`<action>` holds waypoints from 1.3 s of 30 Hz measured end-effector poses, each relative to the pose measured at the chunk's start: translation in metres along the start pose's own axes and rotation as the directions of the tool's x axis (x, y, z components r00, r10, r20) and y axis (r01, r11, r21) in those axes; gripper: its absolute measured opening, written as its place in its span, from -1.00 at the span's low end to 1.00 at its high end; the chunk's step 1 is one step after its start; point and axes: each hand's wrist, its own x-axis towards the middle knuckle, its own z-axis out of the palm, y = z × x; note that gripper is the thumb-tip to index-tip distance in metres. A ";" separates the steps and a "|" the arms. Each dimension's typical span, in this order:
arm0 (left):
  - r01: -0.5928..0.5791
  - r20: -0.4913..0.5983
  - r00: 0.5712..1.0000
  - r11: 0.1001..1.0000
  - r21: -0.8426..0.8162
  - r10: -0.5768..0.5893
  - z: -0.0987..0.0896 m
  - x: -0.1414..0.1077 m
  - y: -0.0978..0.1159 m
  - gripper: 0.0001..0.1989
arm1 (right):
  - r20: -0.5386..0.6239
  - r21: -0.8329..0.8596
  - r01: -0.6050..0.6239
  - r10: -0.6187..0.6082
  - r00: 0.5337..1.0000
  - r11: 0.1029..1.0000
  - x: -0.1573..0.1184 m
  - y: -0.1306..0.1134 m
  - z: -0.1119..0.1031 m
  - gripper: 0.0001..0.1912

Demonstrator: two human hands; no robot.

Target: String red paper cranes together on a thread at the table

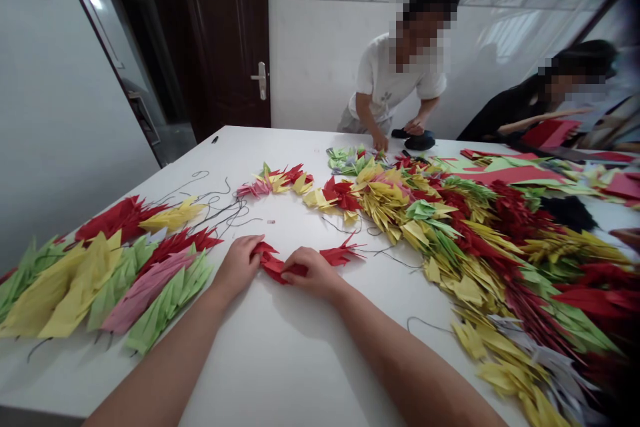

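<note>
Between my two hands, just above the white table (300, 360), is a strip of red folded paper pieces (271, 263). My left hand (243, 263) pinches its left end. The fingers of my right hand (311, 272) are closed on its right part, and the fingertips partly hide the paper. Another red folded paper piece (343, 252) with pointed tips lies just beyond my right hand. Farther back, a curved row of pink, yellow and red folded papers (275, 181) rests on the table.
Strung bundles of folded paper (75, 273) lie at the left, with dark strings (220, 207) trailing. A large colourful heap (470, 280) covers the right side. Across the table stands a person in white (400, 80); another in dark clothes (520, 103) handles red paper (553, 133).
</note>
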 end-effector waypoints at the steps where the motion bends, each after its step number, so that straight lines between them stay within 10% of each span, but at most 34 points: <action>1: 0.003 -0.022 1.000 1.000 0.012 -0.003 0.000 0.000 0.000 -0.62 | -0.024 0.009 -0.007 0.007 1.000 1.000 0.000 0.001 0.001 -0.94; 23: 0.180 -0.062 0.982 0.983 0.025 -0.178 0.016 0.058 -0.001 -0.68 | -0.439 0.132 -0.229 0.264 0.859 0.964 0.038 0.024 -0.006 -0.91; 39: 0.179 -0.144 0.971 0.979 -0.100 -0.192 0.018 0.059 -0.008 -0.88 | -0.279 0.255 -0.231 0.300 0.912 0.939 0.049 0.040 -0.013 -0.88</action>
